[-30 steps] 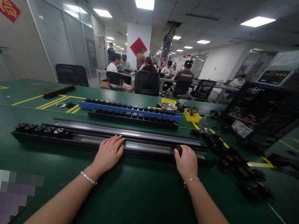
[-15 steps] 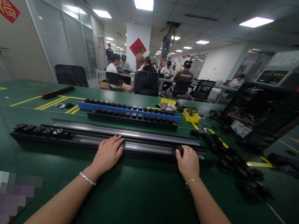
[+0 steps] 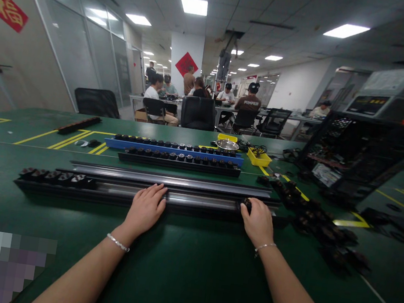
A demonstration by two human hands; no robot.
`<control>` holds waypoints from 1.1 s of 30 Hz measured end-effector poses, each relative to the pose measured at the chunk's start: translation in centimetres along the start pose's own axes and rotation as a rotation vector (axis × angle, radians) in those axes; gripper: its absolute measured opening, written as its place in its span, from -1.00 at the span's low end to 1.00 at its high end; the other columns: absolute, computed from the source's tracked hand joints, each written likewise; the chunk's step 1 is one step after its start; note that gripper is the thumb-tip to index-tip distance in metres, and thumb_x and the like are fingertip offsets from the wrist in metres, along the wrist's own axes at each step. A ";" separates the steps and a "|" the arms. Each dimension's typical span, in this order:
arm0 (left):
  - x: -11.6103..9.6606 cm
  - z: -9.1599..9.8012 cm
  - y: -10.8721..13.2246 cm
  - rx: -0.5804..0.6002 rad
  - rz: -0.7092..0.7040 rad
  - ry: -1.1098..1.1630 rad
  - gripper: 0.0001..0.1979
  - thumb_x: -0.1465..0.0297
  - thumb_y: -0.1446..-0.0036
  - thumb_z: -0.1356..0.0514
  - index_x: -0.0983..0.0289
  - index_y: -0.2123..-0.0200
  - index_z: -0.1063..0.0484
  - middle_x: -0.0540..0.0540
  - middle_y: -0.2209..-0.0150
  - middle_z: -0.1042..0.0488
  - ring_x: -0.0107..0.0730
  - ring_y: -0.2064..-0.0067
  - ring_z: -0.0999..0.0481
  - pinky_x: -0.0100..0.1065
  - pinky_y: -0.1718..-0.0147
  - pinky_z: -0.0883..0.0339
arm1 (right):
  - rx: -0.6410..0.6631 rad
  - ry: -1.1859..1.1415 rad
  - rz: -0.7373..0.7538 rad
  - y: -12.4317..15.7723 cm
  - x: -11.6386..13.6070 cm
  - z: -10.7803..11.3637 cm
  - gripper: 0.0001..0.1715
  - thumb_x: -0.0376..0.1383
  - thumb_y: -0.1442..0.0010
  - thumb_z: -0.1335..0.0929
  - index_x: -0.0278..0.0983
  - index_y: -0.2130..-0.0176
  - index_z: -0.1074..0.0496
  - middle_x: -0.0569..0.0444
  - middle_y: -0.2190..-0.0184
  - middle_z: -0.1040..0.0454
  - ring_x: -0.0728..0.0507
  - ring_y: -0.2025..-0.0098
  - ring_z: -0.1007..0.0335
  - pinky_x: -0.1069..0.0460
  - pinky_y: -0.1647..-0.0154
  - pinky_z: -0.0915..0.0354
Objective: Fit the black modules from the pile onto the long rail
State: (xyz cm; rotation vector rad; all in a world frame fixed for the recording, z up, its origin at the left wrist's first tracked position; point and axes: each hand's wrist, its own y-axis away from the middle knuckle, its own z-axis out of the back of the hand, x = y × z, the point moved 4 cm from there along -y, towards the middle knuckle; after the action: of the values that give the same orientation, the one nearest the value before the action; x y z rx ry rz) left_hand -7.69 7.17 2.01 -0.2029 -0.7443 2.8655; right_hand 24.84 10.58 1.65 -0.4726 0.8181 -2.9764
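Rail [image 3: 198, 201] lies parallel to the desk [image 3: 184, 270]'s far edge. Your left hand [image 3: 146, 206] drapes over it, fingers extended, can't tell if gripping; right hand [image 3: 258, 219] pinches 1 block [image 3: 246, 205] toward its right end. Block row [image 3: 56, 178] fills left end; visible middle bare, probably mostly unfilled.

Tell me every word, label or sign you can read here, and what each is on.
"福", in gold, on the red sign on the door at left.
"PUMPKIN", on the back of a seated person's brown shirt.
Too small or blurred to read: the red diamond sign on the pillar, and the labels on the computer parts at right.
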 end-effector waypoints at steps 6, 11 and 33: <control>0.1 -0.1 0.0 0.015 0.001 -0.001 -0.61 0.30 -0.20 0.06 0.20 -0.04 -0.35 0.12 -0.12 -0.35 -0.16 -0.15 -0.30 -0.06 -0.07 -0.17 | -0.004 0.000 -0.016 0.1 -0.1 -0.1 -0.54 -0.14 -0.20 -0.15 -0.40 0.11 -0.38 -0.18 0.08 -0.41 -0.22 0.03 -0.27 -0.11 -0.05 -0.11; 0.1 -0.1 0.0 0.005 -0.009 0.002 -0.61 0.31 -0.19 0.04 0.19 -0.04 -0.36 0.13 -0.12 -0.35 -0.16 -0.14 -0.31 -0.06 -0.07 -0.18 | -0.023 0.000 -0.018 0.3 -0.4 -0.4 -0.54 -0.13 -0.20 -0.14 -0.37 0.11 -0.39 -0.15 0.08 -0.42 -0.22 0.02 -0.27 -0.15 -0.08 -0.06; 0.2 -0.2 0.0 0.051 0.013 -0.003 -0.59 0.28 -0.21 0.08 0.20 -0.06 -0.32 0.10 -0.15 -0.32 -0.17 -0.17 -0.26 -0.07 -0.10 -0.13 | -0.054 0.006 -0.060 0.6 -0.6 -0.4 -0.50 -0.13 -0.22 -0.11 -0.40 0.09 -0.38 -0.18 0.07 -0.42 -0.23 0.01 -0.26 -0.16 -0.13 -0.03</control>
State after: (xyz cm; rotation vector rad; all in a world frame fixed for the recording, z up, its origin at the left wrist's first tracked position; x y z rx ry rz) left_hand -7.84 7.28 1.82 -0.1979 -0.6718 2.8938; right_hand 25.30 10.38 0.85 -0.4989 0.9025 -3.0185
